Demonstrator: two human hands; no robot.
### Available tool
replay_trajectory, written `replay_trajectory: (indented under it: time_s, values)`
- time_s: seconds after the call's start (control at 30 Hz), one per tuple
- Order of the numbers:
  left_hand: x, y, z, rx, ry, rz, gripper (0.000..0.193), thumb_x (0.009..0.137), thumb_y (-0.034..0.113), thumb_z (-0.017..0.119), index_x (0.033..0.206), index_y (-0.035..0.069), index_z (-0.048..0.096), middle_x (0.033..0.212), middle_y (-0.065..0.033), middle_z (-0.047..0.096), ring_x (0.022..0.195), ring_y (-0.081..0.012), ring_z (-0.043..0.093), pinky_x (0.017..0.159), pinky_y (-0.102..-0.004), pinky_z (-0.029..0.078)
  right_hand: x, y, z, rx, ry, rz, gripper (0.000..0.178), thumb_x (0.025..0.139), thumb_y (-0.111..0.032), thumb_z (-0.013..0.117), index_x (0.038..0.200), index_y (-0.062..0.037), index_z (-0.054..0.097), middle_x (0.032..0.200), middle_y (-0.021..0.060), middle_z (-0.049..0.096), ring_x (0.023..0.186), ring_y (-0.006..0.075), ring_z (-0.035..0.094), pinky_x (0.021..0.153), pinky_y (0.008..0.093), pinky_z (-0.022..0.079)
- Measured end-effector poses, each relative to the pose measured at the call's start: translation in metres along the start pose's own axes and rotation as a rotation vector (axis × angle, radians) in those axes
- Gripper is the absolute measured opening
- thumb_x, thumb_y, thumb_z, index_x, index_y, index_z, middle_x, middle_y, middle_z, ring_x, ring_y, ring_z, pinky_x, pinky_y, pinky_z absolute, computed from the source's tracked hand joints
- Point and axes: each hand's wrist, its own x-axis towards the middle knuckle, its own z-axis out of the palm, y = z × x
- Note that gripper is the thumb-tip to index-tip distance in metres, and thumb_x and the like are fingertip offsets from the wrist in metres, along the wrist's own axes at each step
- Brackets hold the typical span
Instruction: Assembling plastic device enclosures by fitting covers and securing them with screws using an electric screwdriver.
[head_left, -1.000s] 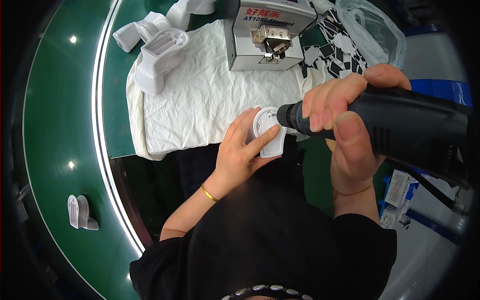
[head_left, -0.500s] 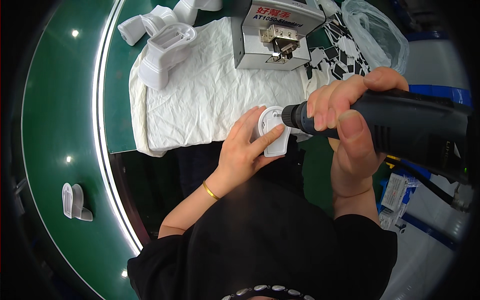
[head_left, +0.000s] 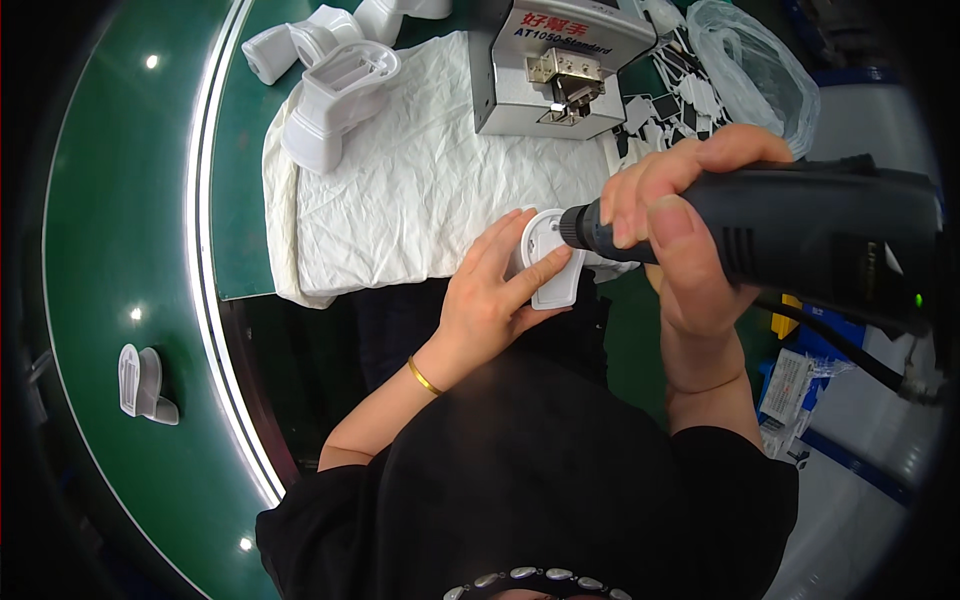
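Note:
My left hand (head_left: 495,285) is closed round a white plastic housing (head_left: 555,292) at the front edge of a white cloth, its thumb lying across the recessed face. My right hand (head_left: 690,225) grips a black electric screwdriver (head_left: 800,235) from the right, held nearly level. The tool's ribbed nose meets the upper part of the recess in the housing; the exact contact of the bit is too small to make out. A small green light shows near the tool's rear end.
The white cloth (head_left: 400,210) covers the green bench. A metal dispensing machine (head_left: 550,80) stands at the back. Several white housings (head_left: 345,85) lie at back left; another housing (head_left: 148,385) rests on the green surface at far left. A clear plastic bag (head_left: 755,75) sits beside scattered small pieces.
The screwdriver's rear end has swung slightly toward me and its nose has moved a little left, closer in to the housing. My left hand keeps its hold.

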Motion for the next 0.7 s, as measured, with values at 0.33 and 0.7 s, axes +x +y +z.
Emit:
replay_trajectory:
  time_s: [0.33, 0.7]
  values:
    - [-0.001, 0.024, -0.022, 0.292, -0.197, 0.311, 0.042, 0.08, 0.01, 0.063, 0.121, 0.021, 0.066, 0.148, -0.0136, 0.043, 0.133, -0.0403, 0.043, 0.106, -0.0456, 0.044, -0.011, 0.026, -0.025, 0.446, 0.571, 0.03, 0.042, 0.087, -0.001, 0.059, 0.125, -0.001, 0.041, 0.071, 0.0078, 0.055, 0.064, 0.0184, 0.056, 0.066, 0.0388, 0.05]
    - [0.075, 0.008, -0.15, 0.395, -0.136, 0.198, 0.033, 0.085, 0.002, 0.06, 0.117, 0.004, 0.058, 0.135, -0.0133, 0.057, 0.107, -0.0278, 0.065, 0.084, -0.0345, 0.056, -0.021, 0.083, -0.04, 0.382, 0.662, 0.111, 0.035, 0.091, 0.0, 0.059, 0.122, 0.0002, 0.045, 0.071, 0.0071, 0.056, 0.061, 0.0151, 0.054, 0.065, 0.0344, 0.049]
